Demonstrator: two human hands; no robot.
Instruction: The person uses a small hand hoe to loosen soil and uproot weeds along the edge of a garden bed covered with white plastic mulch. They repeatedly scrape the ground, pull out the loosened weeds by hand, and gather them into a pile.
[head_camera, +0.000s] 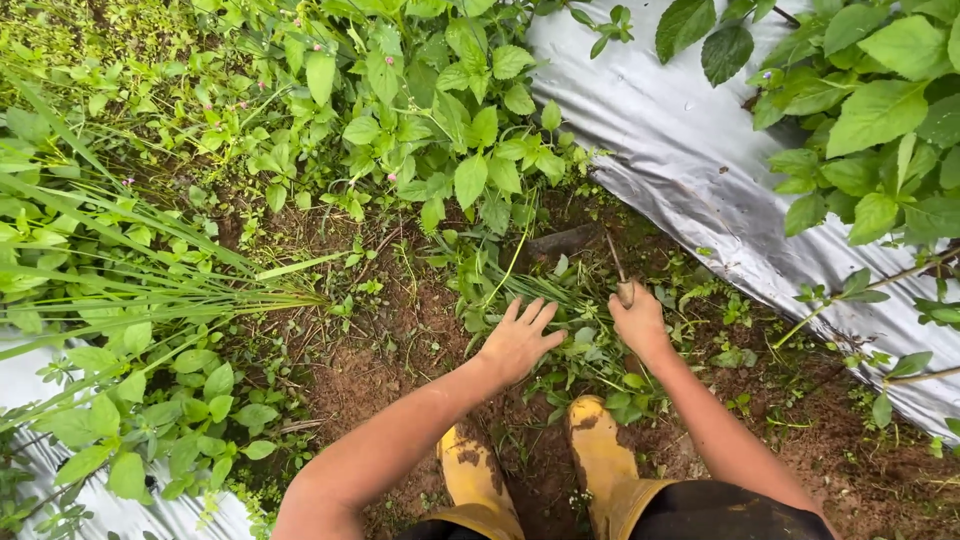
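2 bare hands weed a muddy furrow between silver mulch sheets (690, 150).
Left hand (520, 340), fingers spread, presses on a grass clump (545, 285); right hand (640, 322) is clamped on a small hand tool (618, 270). Cutting looks underway; next, a low stroke at the roots.
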